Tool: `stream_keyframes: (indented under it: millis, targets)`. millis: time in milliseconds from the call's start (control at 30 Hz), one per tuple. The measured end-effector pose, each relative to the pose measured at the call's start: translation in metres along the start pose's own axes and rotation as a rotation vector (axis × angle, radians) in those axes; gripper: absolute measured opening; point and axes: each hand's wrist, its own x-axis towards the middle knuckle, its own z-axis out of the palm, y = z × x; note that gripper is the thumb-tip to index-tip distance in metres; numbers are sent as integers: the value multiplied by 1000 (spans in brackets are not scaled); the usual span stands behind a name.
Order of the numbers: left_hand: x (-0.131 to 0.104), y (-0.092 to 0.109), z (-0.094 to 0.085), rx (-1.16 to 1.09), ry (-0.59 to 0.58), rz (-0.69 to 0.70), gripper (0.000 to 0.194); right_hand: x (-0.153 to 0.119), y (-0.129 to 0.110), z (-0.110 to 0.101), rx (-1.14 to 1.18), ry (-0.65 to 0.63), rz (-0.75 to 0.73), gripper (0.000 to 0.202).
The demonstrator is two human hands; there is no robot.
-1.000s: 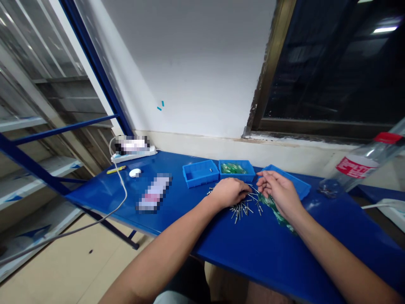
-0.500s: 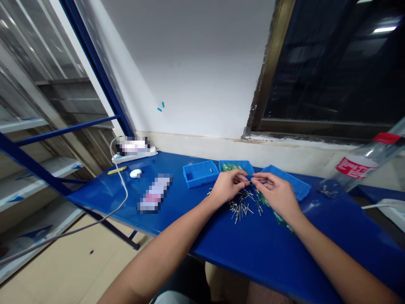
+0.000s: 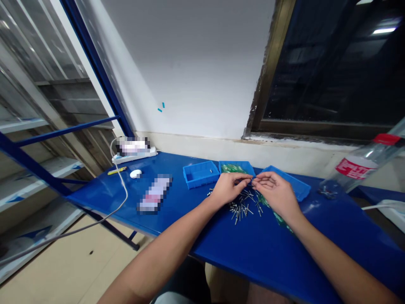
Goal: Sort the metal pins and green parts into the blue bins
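Observation:
My left hand [image 3: 229, 188] and my right hand [image 3: 275, 190] come together over the table, their fingertips almost touching. Thumb and fingers of the left hand are pinched on what looks like a thin metal blind rivet, mostly hidden. The right fingers are also pressed together; what lies in them is too small to make out. Below the hands is a loose pile of silver blind rivets [image 3: 241, 210]. Green plastic packaging [image 3: 284, 222] lies partly under my right wrist. Behind the hands, a blue bin [image 3: 249, 165] holds more green packaging.
To the left, another blue bin [image 3: 202, 182] has a small piece inside; a third bin [image 3: 299, 190] is partly behind my right hand. A clear bottle [image 3: 357, 166] stands at right. A blurred flat object [image 3: 155, 194], white mouse-like object [image 3: 136, 173], yellow cutter [image 3: 117, 170] and cable [image 3: 127, 190] lie left.
My left fingers have straightened slightly and shifted right. The right fingers have curled a little closer together. The rivet pile and bins look the same.

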Motion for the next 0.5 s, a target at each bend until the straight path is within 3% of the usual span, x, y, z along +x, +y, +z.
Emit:
stream_keyframes:
  millis: [133, 233, 367, 500]
  targets:
    - [-1, 2, 2, -106, -43, 12, 42, 2, 2, -3, -145, 7, -42, 31]
    - [-2, 2, 3, -133, -42, 23, 56, 3, 1, -5, -250, -25, -93, 36]
    - [-3, 1, 4, -98, -90, -44, 43, 1, -6, -5, -271, -27, -93, 29]
    - [-3, -3, 9, -299, -99, -167, 48, -2, -12, -5, -300, -5, -77, 26]
